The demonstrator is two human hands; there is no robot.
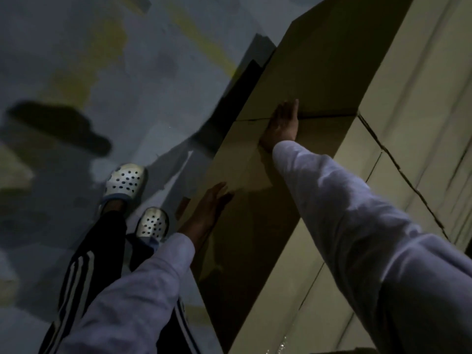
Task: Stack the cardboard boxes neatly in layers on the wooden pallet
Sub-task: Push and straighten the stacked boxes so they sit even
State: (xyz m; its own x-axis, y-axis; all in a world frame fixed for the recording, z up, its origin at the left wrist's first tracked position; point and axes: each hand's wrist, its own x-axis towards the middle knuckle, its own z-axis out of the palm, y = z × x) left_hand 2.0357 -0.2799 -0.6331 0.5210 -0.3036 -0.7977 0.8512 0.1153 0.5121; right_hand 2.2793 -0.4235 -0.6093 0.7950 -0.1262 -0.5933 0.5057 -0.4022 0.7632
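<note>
A tall stack of brown cardboard boxes (314,72) fills the right half of the head view, its near side in shadow and its top faces lit. My right hand (282,123) lies flat with straight fingers on the side of the stack, across a seam between two boxes. Lower down, my left hand (205,213) presses flat against the dark side of a lower box (245,241). Both arms wear light sleeves. The wooden pallet is hidden beneath the stack.
To the left lies grey concrete floor (76,60) with worn yellow paint marks. My two feet in pale perforated clogs (127,181) stand close to the foot of the stack, and dark shadows fall across the floor.
</note>
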